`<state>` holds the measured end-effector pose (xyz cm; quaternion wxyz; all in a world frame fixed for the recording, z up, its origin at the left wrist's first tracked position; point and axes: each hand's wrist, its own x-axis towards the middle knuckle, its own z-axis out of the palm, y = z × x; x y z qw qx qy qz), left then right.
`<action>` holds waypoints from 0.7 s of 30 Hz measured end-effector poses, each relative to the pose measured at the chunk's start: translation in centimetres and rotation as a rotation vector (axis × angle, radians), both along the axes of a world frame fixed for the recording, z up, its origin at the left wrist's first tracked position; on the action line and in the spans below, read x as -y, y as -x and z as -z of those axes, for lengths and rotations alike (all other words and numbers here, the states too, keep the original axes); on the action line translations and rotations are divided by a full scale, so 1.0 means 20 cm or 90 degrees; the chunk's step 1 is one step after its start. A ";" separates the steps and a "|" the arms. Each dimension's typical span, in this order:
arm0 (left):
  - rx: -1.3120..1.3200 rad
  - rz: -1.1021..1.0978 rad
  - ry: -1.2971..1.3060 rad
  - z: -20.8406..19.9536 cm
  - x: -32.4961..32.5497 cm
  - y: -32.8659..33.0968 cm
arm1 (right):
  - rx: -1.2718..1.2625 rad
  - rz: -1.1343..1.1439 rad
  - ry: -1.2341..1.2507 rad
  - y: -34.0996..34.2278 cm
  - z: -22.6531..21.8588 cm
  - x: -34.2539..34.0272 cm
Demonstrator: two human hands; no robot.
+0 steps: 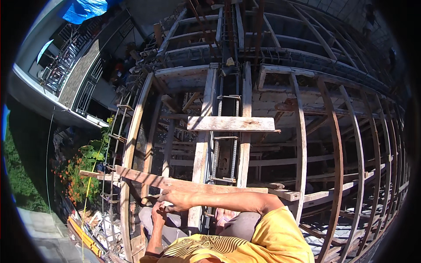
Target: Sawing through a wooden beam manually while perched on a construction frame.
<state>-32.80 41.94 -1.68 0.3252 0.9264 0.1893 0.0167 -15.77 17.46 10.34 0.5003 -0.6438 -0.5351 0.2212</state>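
My right forearm reaches across to the left, so my right hand (176, 198) is beside my left hand (158, 213), over my knees. The left fingers are closed in a pinch, pointing up toward the right hand. Bent and drawn together, the right fingers meet near the left fingertips. Whatever lies between them is too small to make out. Just beyond the hands, a long wooden plank (144, 176) lies slantwise across the timber frame. Farther off, a short weathered board (230, 124) spans two long beams with steel rebar (237, 153) between them.
Wooden joists (335, 162) with open gaps run along the right. A lashed rebar cage (115, 144) stands at the left, near orange-flowered plants (75, 186) and a drop to a lower level. A balconied building (74, 83) and blue tarp (83, 11) are at the upper left.
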 end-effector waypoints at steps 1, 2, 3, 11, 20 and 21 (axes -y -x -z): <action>-0.077 -0.074 0.147 -0.17 0.17 -0.15 | -0.004 0.013 0.029 -0.04 0.07 0.09; -0.103 -0.091 0.007 -0.30 0.19 -0.18 | 0.031 -0.005 0.018 -0.03 0.04 0.10; -0.059 -0.035 -0.066 -0.46 0.28 -0.25 | 0.064 -0.012 0.012 -0.05 0.05 0.11; -0.027 -0.022 -0.287 -0.35 -0.10 -0.15 | -0.003 -0.071 0.072 -0.01 0.14 0.14; -0.177 -0.224 -0.234 -0.22 -0.30 -0.17 | -0.105 0.291 0.279 -0.30 0.21 0.62; -0.175 -0.231 -0.201 -0.22 -0.30 -0.15 | -0.089 0.419 0.306 -0.36 0.23 0.71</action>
